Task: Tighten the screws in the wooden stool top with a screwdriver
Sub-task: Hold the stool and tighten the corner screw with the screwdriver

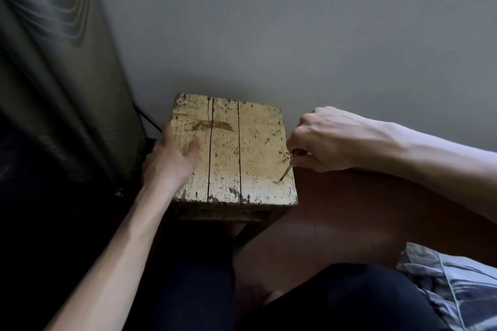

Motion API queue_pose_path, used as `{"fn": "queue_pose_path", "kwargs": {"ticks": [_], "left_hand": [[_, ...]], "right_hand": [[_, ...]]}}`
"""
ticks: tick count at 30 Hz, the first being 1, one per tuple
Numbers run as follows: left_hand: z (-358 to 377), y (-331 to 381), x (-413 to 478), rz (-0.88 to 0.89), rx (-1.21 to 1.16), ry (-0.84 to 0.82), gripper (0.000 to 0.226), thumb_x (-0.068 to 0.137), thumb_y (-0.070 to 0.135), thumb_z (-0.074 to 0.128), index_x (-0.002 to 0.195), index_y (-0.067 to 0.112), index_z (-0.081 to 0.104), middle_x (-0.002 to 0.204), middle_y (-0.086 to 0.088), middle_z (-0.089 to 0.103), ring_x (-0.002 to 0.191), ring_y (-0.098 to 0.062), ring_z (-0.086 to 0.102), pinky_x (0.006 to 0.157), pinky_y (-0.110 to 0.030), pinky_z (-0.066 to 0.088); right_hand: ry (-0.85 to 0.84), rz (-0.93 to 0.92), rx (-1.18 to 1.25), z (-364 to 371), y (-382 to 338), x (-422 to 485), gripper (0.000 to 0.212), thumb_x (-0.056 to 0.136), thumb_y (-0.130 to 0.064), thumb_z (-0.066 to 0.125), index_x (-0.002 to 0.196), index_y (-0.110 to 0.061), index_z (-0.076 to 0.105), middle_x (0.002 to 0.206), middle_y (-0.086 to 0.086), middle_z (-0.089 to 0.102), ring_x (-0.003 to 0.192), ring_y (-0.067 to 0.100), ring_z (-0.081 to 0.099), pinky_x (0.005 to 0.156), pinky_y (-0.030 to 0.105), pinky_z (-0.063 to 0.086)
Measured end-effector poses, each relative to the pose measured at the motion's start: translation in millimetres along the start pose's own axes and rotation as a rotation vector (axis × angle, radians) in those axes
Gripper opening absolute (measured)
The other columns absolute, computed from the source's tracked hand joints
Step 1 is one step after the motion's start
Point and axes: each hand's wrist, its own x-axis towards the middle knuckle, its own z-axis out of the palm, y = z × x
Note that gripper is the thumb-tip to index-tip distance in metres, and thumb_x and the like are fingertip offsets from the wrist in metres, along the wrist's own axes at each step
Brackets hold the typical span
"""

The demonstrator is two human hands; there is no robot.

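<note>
A worn wooden stool top (pixel 250 153), pale with chipped paint and two dark cracks, stands against a grey wall. My left hand (pixel 168 161) grips its left edge, thumb lying on the top surface. My right hand (pixel 328 140) is closed around a screwdriver (pixel 287 169); only a bit of reddish handle and the thin metal shaft show. The shaft slants down and its tip rests on a screw (pixel 281 179) near the stool's front right corner. Another small screw (pixel 277 132) sits farther back along the right edge.
A dark curtain (pixel 53 75) hangs at the left, close to the stool. A reddish-brown floor (pixel 336 223) lies to the right of the stool. My dark trouser legs (pixel 336 301) fill the bottom, with patterned grey fabric (pixel 457 285) at bottom right.
</note>
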Motion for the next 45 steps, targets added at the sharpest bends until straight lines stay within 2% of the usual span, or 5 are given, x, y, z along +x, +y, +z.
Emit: {"fn": "queue_pose_path", "kwargs": {"ticks": [3, 8, 19, 26, 45], "left_hand": [[-0.4, 0.3, 0.5, 0.0, 0.002, 0.002, 0.086, 0.097, 0.07, 0.036, 0.162, 0.021, 0.008, 0.154, -0.021, 0.044, 0.132, -0.045, 0.05, 0.107, -0.053, 0.045], [-4.9, 3.6, -5.2, -0.013, -0.007, -0.014, 0.086, 0.097, 0.072, 0.034, 0.162, 0.024, 0.007, 0.156, -0.02, 0.041, 0.134, -0.043, 0.049, 0.106, -0.052, 0.045], [-11.2, 9.4, -9.3, -0.014, -0.038, -0.033, 0.087, 0.097, 0.069, 0.038, 0.162, 0.022, 0.005, 0.158, -0.02, 0.039, 0.135, -0.043, 0.05, 0.107, -0.053, 0.045], [-8.3, 7.4, -6.6, -0.002, -0.025, -0.024, 0.087, 0.096, 0.071, 0.038, 0.162, 0.021, 0.009, 0.151, -0.021, 0.048, 0.128, -0.043, 0.055, 0.102, -0.05, 0.049], [-7.7, 6.2, -5.2, 0.003, -0.008, -0.012, 0.084, 0.097, 0.069, 0.038, 0.161, 0.021, 0.011, 0.149, -0.021, 0.049, 0.125, -0.045, 0.056, 0.101, -0.051, 0.049]], "right_hand": [[-0.034, 0.23, 0.157, 3.0, -1.0, 4.5, 0.048, 0.086, -0.044, 0.071, 0.063, -0.008, 0.05, 0.057, 0.0, 0.046, 0.05, 0.022, 0.045, 0.048, 0.029, 0.041], [-0.061, 0.354, 0.236, -0.3, -9.7, 14.0, 0.04, 0.08, -0.033, 0.074, 0.062, -0.007, 0.05, 0.065, 0.007, 0.056, 0.058, 0.028, 0.05, 0.051, 0.029, 0.046], [0.081, 0.578, 0.297, 2.0, 18.7, -45.0, 0.025, 0.087, -0.055, 0.067, 0.083, -0.031, 0.072, 0.075, -0.007, 0.06, 0.071, 0.021, 0.06, 0.058, 0.028, 0.041], [0.13, 0.601, 0.334, 22.5, 18.1, -47.4, 0.03, 0.089, -0.06, 0.064, 0.094, -0.031, 0.074, 0.088, -0.001, 0.069, 0.083, 0.026, 0.064, 0.072, 0.033, 0.054], [0.147, 0.564, 0.313, 29.2, 17.7, -40.2, 0.026, 0.091, -0.056, 0.063, 0.095, -0.033, 0.072, 0.09, 0.0, 0.069, 0.075, 0.025, 0.054, 0.066, 0.03, 0.044]]}}
